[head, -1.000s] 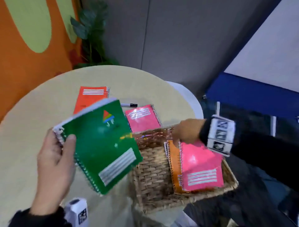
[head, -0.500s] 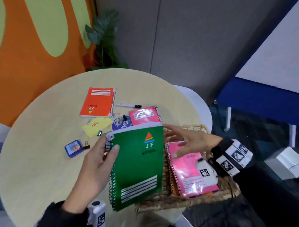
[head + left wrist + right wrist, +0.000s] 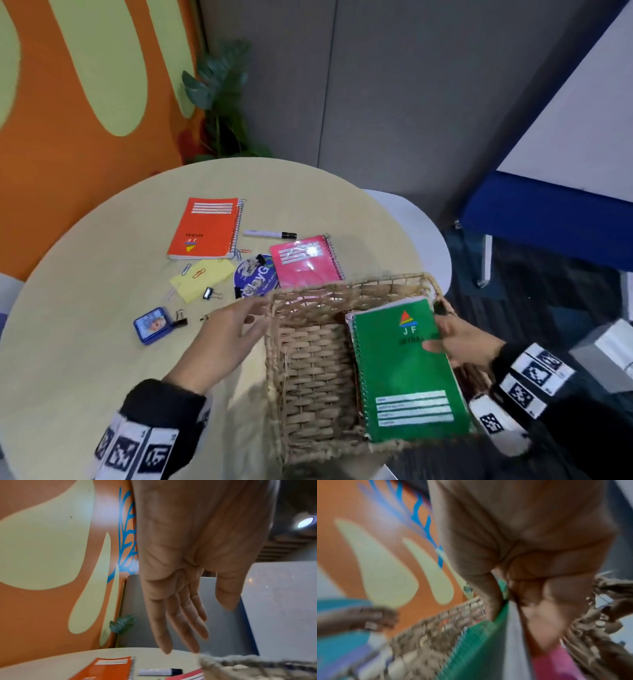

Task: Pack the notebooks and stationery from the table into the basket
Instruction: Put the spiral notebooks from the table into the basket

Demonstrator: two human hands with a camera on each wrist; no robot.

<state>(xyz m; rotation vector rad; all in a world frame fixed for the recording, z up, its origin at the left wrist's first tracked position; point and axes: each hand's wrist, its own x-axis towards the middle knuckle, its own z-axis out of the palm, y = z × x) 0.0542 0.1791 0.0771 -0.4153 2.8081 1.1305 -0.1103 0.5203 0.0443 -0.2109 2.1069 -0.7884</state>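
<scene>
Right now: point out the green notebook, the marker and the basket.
green notebook (image 3: 407,373), head view, middle of the front cover.
marker (image 3: 265,234), head view, white barrel left of the black cap.
basket (image 3: 310,373), head view, bare woven floor left of the notebooks.

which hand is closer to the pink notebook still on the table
Left. The left hand hovers open by the basket rim, just short of the pink notebook; the right hand holds the green notebook across the basket.

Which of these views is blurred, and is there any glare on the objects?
Right wrist view: heavy motion blur; the green notebook and basket are smeared. Left wrist view: mostly sharp, the left hand clear, the basket rim soft. Head view: sharp, with glare on the pink notebook on the table.
</scene>
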